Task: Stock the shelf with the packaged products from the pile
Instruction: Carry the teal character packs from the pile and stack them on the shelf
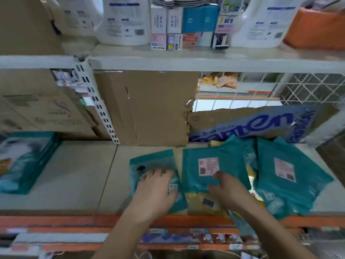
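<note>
Several flat teal packets lie on the grey shelf board in front of me. My left hand rests flat on the leftmost teal packet, fingers spread. My right hand grips the lower edge of the middle teal packet, which carries a pink label; its thumb sits on top. That packet lies over a yellow packet with a barcode. A third teal packet with a white label lies to the right, overlapping others.
Upright cardboard and a torn blue-printed box stand behind the packets. A teal box lies at the far left. White jugs and small cartons fill the shelf above. A wire grid closes the back right. An orange rail edges the shelf.
</note>
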The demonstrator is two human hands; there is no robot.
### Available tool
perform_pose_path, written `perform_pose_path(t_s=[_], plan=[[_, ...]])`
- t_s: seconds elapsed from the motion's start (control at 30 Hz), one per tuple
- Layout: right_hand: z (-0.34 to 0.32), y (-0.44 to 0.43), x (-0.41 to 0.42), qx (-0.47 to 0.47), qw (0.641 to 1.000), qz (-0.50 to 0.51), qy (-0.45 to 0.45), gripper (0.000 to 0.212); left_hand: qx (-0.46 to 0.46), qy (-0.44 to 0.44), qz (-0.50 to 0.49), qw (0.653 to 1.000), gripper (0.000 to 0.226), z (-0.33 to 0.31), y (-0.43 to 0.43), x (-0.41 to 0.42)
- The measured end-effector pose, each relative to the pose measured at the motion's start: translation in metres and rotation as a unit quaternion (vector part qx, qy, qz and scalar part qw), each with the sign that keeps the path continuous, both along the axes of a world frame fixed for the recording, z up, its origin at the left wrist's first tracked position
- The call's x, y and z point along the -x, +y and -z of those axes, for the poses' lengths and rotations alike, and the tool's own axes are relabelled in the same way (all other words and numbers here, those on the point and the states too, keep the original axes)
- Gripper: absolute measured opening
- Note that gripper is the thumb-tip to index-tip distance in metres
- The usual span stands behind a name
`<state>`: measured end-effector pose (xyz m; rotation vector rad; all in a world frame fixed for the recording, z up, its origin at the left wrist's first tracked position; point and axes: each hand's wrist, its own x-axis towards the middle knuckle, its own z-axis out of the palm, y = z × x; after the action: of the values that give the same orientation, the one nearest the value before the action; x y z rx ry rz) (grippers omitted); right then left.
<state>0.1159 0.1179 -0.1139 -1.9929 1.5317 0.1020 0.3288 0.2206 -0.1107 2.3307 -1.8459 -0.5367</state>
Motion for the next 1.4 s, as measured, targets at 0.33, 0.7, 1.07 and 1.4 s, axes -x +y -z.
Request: perform_pose_path(t_s=[0.33,0.7,1.07,1.4], plan=[[-0.001,-0.041,0.117,0.007,0.991,0.133,-0.013,0.035,-0.004,-0.004,0.055,0.998,0.058,-0.018,-0.057,0.082],[0.027,-0.066,0.11,-0.035,0.981,0.099,-0.162,0.017,-0.04,-0.038,-0.02,0.998,0.059,-0.005,-0.039,0.083],[0.017,-0.058,0.085,-0.04,0.981,0.014,-0.187,0.009,-0.015,-0.009,-0.103,0.995,0.055,-0.007,-0.017,0.056],[-0.053,-0.01,0.039,0.068,0.986,0.025,-0.151,0.019,-0.008,0.03,-0.059,0.998,0.062,-0.013,-0.006,-0.016]])
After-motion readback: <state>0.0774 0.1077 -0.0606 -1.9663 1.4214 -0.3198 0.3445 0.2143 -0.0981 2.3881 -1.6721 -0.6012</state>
